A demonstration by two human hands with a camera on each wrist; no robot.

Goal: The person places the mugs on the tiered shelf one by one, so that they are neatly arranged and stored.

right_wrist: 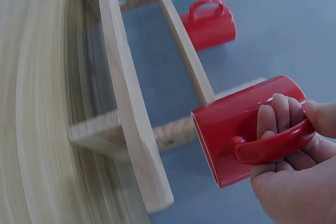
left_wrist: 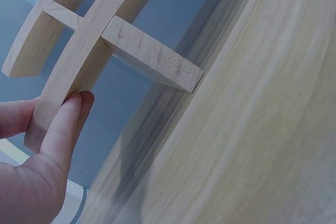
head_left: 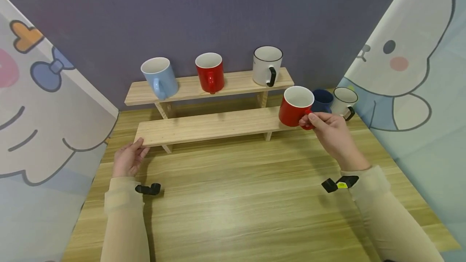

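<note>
While the right hand grips a glossy red ceramic mug with a white inside by its looped handle, fingers curled through the loop and thumb laid against it, the mug body lies just to the left of those fingers. Its long axis stands close to upright, the mouth up, over the right end of the pale wooden lower shelf board. From the right wrist, a gap seems to show between base and board, so I judge the height above the wood to be the relation that matters, though contact is hard to rule out from the head view.

The right hand is far nearer the mug; the left hand pinches the opposite end of that board, thumb above, fingers beneath.

No brand can be read on the held mug. On the white mug with a black rim and handle, standing on the upper shelf board, a small dark mark is too faint to make out, and the yellow patch at the right wrist is equally illegible.
</note>
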